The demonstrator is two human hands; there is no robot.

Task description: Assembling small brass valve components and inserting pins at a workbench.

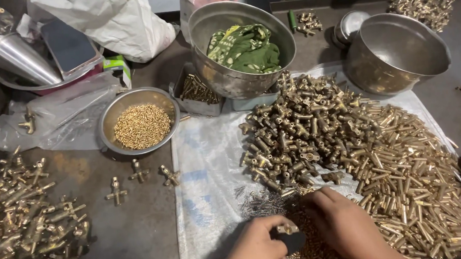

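My left hand (257, 246) is curled near the table's front edge, pinching a small brass fitting (287, 228) above a dark tool (292, 241). My right hand (345, 224) lies palm down beside it, fingers resting on small brass pieces and touching the fitting. Just beyond them is a scatter of thin grey screws (260, 200). A big heap of brass valve bodies (295, 130) and brass tubes (412, 171) covers the white sheet (206, 169) ahead and to the right.
A pile of assembled brass fittings (23, 225) lies at the left, three loose ones (139, 174) near it. A steel bowl of small brass parts (141, 125), a steel pot with green cloth (243, 47) and an empty steel pot (398, 50) stand behind. Another person sits across the table.
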